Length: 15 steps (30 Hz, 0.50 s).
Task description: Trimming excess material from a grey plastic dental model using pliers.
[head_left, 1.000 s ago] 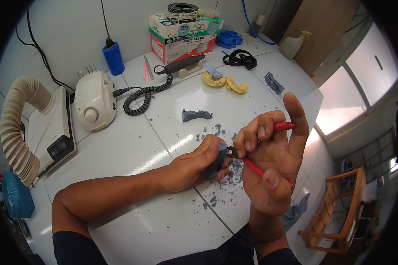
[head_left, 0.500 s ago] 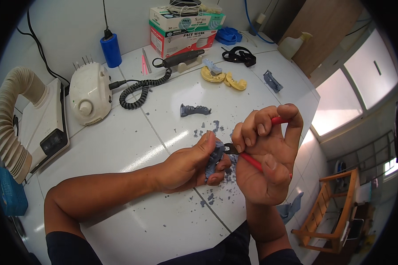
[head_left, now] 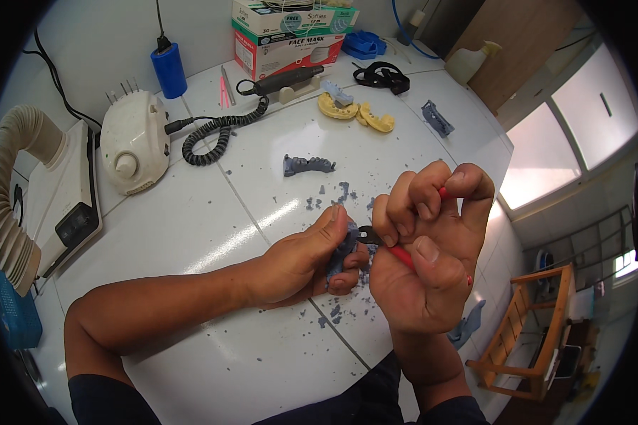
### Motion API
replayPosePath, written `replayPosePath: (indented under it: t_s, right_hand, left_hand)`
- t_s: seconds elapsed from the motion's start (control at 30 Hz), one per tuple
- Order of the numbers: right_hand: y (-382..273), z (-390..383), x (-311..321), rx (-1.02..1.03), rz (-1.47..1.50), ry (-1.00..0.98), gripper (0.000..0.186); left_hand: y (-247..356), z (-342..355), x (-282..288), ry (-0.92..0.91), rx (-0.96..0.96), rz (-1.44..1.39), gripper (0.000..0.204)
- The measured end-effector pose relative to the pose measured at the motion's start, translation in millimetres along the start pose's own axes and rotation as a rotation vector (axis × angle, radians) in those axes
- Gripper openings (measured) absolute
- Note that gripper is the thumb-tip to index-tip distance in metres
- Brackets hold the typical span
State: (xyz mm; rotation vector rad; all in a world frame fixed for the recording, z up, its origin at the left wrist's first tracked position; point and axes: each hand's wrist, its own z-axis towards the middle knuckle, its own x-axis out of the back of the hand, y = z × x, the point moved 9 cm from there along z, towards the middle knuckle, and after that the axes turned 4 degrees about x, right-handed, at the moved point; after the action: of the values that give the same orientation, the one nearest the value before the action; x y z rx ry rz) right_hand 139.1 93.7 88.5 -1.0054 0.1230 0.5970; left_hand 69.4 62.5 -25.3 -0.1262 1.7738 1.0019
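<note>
My left hand point(head_left: 301, 256) is closed round a grey-blue dental mould piece point(head_left: 342, 249), thumb on top and fingers below. Red-handled nippers point(head_left: 402, 256) lie in my right hand point(head_left: 429, 283), its fingers curled about the handles. The dark jaws of the nippers touch or nearly touch the right edge of the piece; my fingers partly hide that spot. Small grey-blue crumbs point(head_left: 337, 312) are scattered on the white tiled table under and around both hands. Beyond them lies another grey-blue dental mould point(head_left: 309, 165), arch-shaped with tooth forms.
Farther back are yellow dental casts point(head_left: 338, 108), a third grey-blue mould point(head_left: 437, 118), a black strap point(head_left: 383, 76), a handpiece point(head_left: 287, 80) with coiled cord and stacked mask boxes point(head_left: 290, 53). At left stand a white drill control unit point(head_left: 135, 145) and a ribbed hose point(head_left: 7, 191).
The handles of the nippers have come closer together as my right hand's fingers closed in. The view has shifted slightly. My left hand keeps its hold on the mould piece.
</note>
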Motion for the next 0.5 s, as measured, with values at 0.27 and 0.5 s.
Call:
replayPosePath:
  t_s: [0.27, 0.5]
  right_hand:
    - [-2.0, -0.1, 3.7, 0.051, 0.015, 0.04, 0.05]
    - [-4.1, 1.5, 4.3, 0.055, -0.034, 0.007, 0.042]
  left_hand:
    - [-0.9, -0.6, 2.2, 0.033, -0.027, 0.017, 0.054]
    - [-1.7, -0.3, 3.1, 0.065, -0.015, 0.07, 0.055]
